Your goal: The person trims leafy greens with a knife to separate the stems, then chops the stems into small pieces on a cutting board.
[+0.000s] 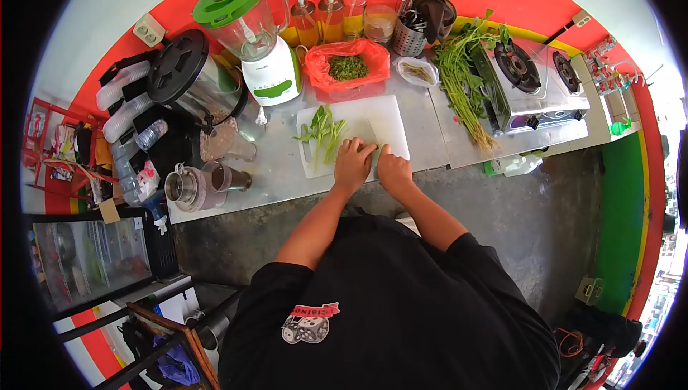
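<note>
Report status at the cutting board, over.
Left hand, right hand: over near edge, cutting board. Leafy greens: on it, left of both hands. Nothing seen between.

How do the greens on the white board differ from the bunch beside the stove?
Amount: the board greens are a small, loose group; the bunch is a thick pile.
Length: the board greens are short; the bunch is much longer.
Ends: the bunch has brownish, rootlike ends at its near side; the board greens show none.
Shared: both are green, with leaves and stems.
</note>
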Tool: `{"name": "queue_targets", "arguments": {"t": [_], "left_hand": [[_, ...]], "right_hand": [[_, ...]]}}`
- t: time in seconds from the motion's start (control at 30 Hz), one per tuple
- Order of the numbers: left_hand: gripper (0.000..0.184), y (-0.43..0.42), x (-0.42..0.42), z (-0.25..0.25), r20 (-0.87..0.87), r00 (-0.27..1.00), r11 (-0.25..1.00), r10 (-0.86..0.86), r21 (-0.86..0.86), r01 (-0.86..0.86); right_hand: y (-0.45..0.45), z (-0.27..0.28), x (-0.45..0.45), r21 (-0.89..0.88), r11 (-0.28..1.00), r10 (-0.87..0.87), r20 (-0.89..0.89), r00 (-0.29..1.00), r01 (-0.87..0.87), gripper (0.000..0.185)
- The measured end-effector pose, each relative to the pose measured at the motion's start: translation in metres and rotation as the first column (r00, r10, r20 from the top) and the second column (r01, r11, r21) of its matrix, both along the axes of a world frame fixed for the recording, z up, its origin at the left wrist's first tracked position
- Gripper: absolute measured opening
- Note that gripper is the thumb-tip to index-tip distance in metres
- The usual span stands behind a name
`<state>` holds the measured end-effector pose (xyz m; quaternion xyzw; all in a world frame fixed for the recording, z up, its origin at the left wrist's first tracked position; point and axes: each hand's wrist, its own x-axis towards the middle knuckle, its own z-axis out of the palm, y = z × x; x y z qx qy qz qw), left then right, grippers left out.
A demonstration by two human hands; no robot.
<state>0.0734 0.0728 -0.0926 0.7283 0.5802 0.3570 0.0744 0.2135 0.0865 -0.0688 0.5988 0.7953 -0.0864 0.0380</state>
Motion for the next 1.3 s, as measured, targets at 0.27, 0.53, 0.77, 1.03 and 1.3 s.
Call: {"name": "queue_targets", "arguments": {"t": [0.27, 0.53, 0.77, 1.03, 1.3], "left_hand": [[0.024, -0.001, 0.002, 0.005, 0.047, 0.999, 1.000, 0.016, -0.003, -0.016], [0.025, -0.003, 0.002, 0.001, 0.057, 0.998, 0.999, 0.025, 0.021, -0.027], [0.024, -0.004, 0.000, 0.001, 0.028, 0.999, 0.998, 0.041, -0.051, -0.040], [0.026, -0.004, 0.000, 0.002, 0.009, 0.999, 0.998, 0.046, -0.042, -0.046], [0.024, -0.002, -0.001, 0.000, 0.096, 0.995, 0.999, 0.035, 0.008, -0.036]], "right_hand": [[-0.006, 0.002, -0.003, -0.081, 0.995, -0.063, -0.002, 0.998, 0.063, 0.020], [-0.005, 0.000, -0.004, -0.048, 0.999, -0.019, 0.011, 1.000, 0.020, 0.021], [0.007, 0.006, -0.005, -0.030, 0.999, 0.028, 0.018, 0.999, -0.027, 0.025], [0.003, 0.001, -0.007, -0.053, 0.998, -0.022, 0.000, 1.000, 0.022, 0.028], [-0.005, 0.007, -0.005, -0.107, 0.994, -0.026, 0.036, 0.999, 0.030, 0.023]]}}
